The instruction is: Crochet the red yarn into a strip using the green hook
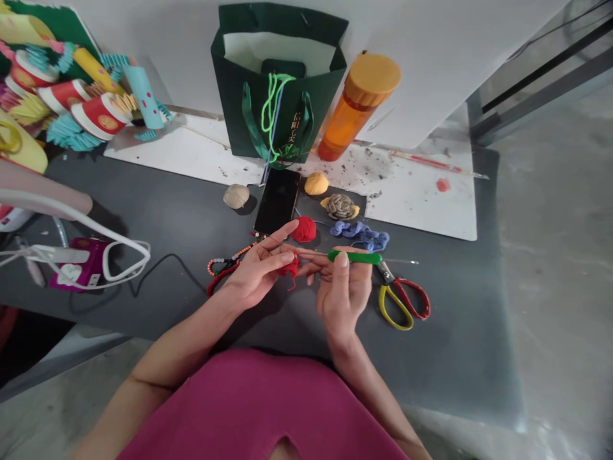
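**While both hands meet over the table, the hook lies crosswise**

As I watch through the head view, the right hand (342,294) is closed on the crochet hook (354,257), thumb pressed on top of the green handle and the other fingers curled under it. Long axis of the hook runs almost level across the person's front, left to right. A thin metal shaft sticks out past the handle to the right, above the scissors (402,297). The other end points left at the red crochet piece (288,267); that tip is too small to make out.

Left hand (258,271) is half open, palm up, index finger stretched forward, remaining fingertips pinching the red crochet piece. Both hands touch at the piece, just above the grey table (454,345) and near its front edge.

Just beyond the hands lie a red yarn ball (304,229), a dark phone (278,200) and a blue yarn piece (361,235). A beaded cord (225,263) lies left of the left hand. Further back stand a green bag (278,83) and an orange bottle (359,105), the bottle leaning.
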Motion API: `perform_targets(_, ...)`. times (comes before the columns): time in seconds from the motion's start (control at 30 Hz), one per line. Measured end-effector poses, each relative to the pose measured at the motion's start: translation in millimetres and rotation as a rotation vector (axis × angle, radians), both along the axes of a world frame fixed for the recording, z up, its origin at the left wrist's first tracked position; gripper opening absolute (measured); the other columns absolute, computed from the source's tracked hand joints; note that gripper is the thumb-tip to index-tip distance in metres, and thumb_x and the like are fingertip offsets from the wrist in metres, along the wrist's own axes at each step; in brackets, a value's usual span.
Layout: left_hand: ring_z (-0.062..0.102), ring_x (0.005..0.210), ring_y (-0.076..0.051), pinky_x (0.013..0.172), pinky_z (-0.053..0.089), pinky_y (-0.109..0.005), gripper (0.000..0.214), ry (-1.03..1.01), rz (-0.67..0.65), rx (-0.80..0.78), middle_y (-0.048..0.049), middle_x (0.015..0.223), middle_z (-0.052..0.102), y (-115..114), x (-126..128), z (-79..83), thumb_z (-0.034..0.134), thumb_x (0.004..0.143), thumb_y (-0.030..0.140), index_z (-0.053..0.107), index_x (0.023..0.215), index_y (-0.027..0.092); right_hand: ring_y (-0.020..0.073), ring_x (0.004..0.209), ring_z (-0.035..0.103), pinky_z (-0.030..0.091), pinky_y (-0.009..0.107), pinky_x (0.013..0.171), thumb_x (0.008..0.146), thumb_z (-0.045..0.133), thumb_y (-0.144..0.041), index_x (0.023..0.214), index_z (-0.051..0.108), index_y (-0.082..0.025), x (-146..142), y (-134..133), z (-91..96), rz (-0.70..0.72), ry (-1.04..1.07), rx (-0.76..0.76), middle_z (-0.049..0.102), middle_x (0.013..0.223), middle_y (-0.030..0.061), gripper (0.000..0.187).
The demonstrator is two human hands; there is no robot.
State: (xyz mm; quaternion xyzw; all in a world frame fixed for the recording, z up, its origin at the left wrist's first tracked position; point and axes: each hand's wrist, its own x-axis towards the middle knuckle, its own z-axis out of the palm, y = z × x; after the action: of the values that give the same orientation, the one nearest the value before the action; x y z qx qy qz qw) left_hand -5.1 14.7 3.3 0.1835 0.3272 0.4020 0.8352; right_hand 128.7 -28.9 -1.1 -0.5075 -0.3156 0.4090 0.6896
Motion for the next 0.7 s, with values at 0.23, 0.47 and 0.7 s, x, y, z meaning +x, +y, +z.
perform_targets(0.23,0.067,0.075,-0.010,0.080,0.054,-0.026,0.052,-0.003,0.018,0.111,0.0035,0.086,0.079,-4,4,5.2,0.096,0.073,0.022,0.083,0.123,0.030,0.0096,0.046,0.059,0.048,0.023,0.046,0.081,0.086,-0.056,0.086,0.064,-0.026,-5,7,-5.0,0.060,0.175,-0.078,0.075,0.069,-0.0067,0.037)
perform_targets(0.47,0.070,0.081,-0.009,0.086,0.055,-0.024,0.071,0.088,0.092,0.156,0.0046,0.088,0.078,-8,5,0.0,0.093,0.073,0.015,0.073,0.139,0.030,0.0098,0.050,0.065,0.055,0.023,0.050,0.086,0.084,-0.046,0.088,0.071,-0.026,-3,6,-7.1,0.007,0.039,-0.021,0.077,0.072,-0.0065,0.024)
perform_targets(0.7,0.068,0.082,-0.009,0.085,0.054,-0.025,0.080,0.151,0.177,0.225,0.0049,0.087,0.077,-12,9,-4.5,0.094,0.073,0.018,0.066,0.148,0.029,0.0229,0.088,0.085,0.068,0.044,0.083,0.090,0.080,-0.025,0.090,0.075,-0.027,-4,1,-12.8,-0.069,-0.385,0.201,0.088,0.095,0.0010,0.005)
